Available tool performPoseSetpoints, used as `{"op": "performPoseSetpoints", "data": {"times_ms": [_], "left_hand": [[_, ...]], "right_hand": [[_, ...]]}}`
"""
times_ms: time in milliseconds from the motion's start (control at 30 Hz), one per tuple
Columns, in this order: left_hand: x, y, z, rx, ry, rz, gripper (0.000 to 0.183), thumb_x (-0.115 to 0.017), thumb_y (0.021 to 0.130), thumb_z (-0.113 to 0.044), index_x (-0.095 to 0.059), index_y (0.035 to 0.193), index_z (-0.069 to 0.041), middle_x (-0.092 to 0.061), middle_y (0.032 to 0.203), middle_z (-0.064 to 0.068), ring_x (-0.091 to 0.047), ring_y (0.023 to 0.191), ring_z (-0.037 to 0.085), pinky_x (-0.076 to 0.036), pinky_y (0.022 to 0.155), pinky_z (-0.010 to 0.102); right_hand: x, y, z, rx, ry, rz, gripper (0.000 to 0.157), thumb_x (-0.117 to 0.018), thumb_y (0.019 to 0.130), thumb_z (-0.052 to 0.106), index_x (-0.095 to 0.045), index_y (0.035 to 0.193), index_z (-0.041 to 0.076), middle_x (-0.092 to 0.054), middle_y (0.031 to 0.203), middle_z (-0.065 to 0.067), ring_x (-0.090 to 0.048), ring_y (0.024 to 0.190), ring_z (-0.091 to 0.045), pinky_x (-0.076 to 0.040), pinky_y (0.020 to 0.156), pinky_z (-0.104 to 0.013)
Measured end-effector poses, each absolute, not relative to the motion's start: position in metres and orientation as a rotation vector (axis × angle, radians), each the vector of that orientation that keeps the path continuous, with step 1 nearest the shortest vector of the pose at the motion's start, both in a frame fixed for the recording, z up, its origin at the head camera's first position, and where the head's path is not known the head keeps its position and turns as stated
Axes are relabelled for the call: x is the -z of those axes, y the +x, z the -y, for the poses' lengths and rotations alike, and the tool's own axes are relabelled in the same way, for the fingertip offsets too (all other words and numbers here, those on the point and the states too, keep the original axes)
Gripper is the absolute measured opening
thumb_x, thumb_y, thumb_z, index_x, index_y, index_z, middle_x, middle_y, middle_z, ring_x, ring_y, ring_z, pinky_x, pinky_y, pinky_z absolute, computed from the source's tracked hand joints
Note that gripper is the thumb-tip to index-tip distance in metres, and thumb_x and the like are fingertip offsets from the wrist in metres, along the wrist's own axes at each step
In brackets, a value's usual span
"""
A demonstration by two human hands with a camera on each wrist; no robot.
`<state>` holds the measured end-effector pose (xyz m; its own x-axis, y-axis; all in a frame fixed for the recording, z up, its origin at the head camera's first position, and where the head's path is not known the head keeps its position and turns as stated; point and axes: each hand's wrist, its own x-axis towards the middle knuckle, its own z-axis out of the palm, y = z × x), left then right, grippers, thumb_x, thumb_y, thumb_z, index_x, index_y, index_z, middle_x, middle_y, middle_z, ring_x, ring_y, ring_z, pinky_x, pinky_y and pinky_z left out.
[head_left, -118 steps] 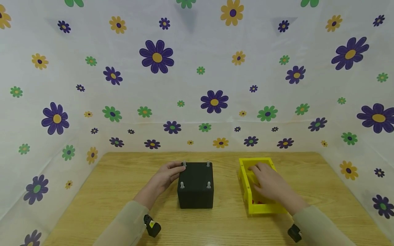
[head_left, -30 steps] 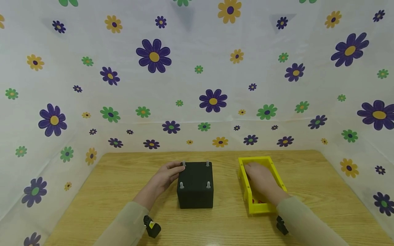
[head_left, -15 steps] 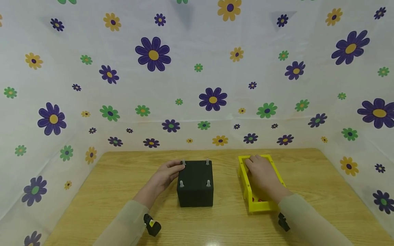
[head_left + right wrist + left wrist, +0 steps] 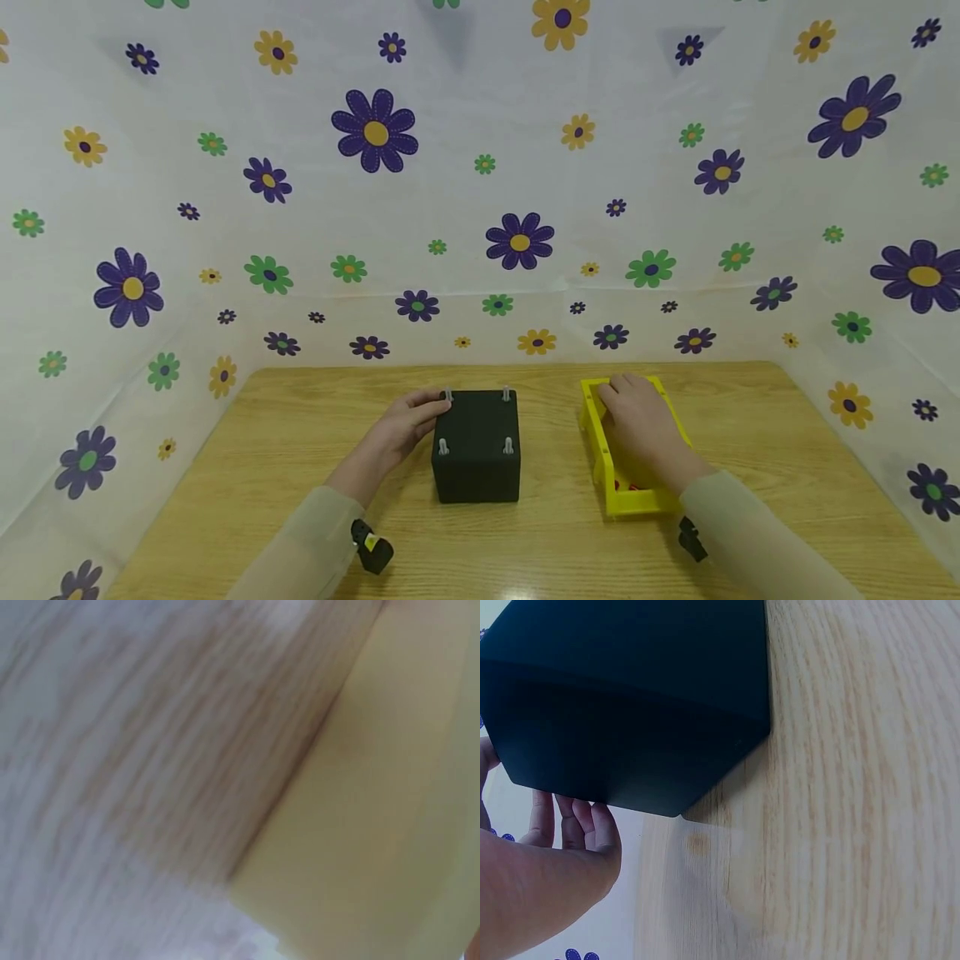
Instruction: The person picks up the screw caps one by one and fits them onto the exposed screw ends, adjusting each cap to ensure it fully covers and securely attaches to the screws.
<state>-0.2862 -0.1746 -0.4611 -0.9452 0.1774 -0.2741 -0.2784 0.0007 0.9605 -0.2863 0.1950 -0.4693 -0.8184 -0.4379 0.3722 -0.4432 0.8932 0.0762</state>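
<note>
A black box [image 4: 476, 479] stands on the wooden table, with upright grey pegs [image 4: 507, 446] at the corners of its top. My left hand [image 4: 397, 429] holds it at the far left corner, the thumb near a peg. In the left wrist view, fingers [image 4: 577, 825] bend behind the dark box [image 4: 630, 705]. To the right, my right hand [image 4: 641, 421] reaches down into a yellow bin [image 4: 602, 454]. Its fingertips are hidden inside, so I cannot tell what it holds. Small red pieces [image 4: 634, 487] lie at the bin's near end.
The wooden table [image 4: 315, 417] ends at a white sheet [image 4: 450, 100] printed with flowers, which also rises on both sides. A strip of table separates box and bin. In the right wrist view, the bin's yellow outer wall [image 4: 352, 787] fills the right side, blurred.
My right hand has gone deeper into the bin since the earliest frame, then lifted slightly, its knuckles now near the far rim. My left hand and the box have stayed in place.
</note>
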Motion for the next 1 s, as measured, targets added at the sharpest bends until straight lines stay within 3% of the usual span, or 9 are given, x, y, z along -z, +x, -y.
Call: {"op": "performPoseSetpoints", "data": {"times_ms": [233, 567, 733, 1000], "left_hand": [[0.462, -0.286, 0.175, -2.012, -0.089, -1.964, 0.055, -0.061, 0.107, -0.013, -0.041, 0.154, 0.009, -0.049, 0.155, 0.023, -0.066, 0.104, 0.002, -0.033, 0.131, 0.049], [0.461, -0.287, 0.173, -2.017, -0.112, -1.97, 0.054, -0.062, 0.106, -0.013, -0.043, 0.153, 0.009, -0.051, 0.153, 0.022, -0.067, 0.103, 0.003, -0.034, 0.13, 0.048], [0.461, -0.286, 0.173, -2.014, -0.119, -1.969, 0.054, -0.061, 0.107, -0.013, -0.043, 0.153, 0.008, -0.05, 0.154, 0.023, -0.067, 0.104, 0.003, -0.034, 0.13, 0.048], [0.46, -0.286, 0.173, -2.012, -0.126, -1.977, 0.055, -0.061, 0.107, -0.013, -0.042, 0.154, 0.009, -0.051, 0.154, 0.023, -0.067, 0.105, 0.004, -0.035, 0.13, 0.049]], "right_hand": [[0.463, -0.287, -0.196, -0.025, 0.663, 2.632, 0.017, -0.075, 0.087, 0.001, -0.061, 0.093, 0.007, -0.057, 0.083, -0.006, -0.05, 0.079, -0.023, -0.052, 0.077, -0.036], [0.451, -0.284, -0.191, 0.037, 0.617, 2.653, 0.023, -0.081, 0.087, 0.008, -0.065, 0.104, 0.007, -0.062, 0.088, -0.007, -0.051, 0.077, -0.021, -0.057, 0.077, -0.034], [0.447, -0.282, -0.188, 0.029, 0.585, 2.684, 0.026, -0.082, 0.087, 0.01, -0.065, 0.107, 0.007, -0.061, 0.089, -0.007, -0.051, 0.074, -0.02, -0.058, 0.07, -0.03], [0.443, -0.28, -0.188, -0.038, 0.593, 2.688, 0.026, -0.082, 0.087, 0.008, -0.065, 0.107, 0.008, -0.057, 0.089, -0.007, -0.047, 0.069, -0.016, -0.05, 0.06, -0.023]]}}
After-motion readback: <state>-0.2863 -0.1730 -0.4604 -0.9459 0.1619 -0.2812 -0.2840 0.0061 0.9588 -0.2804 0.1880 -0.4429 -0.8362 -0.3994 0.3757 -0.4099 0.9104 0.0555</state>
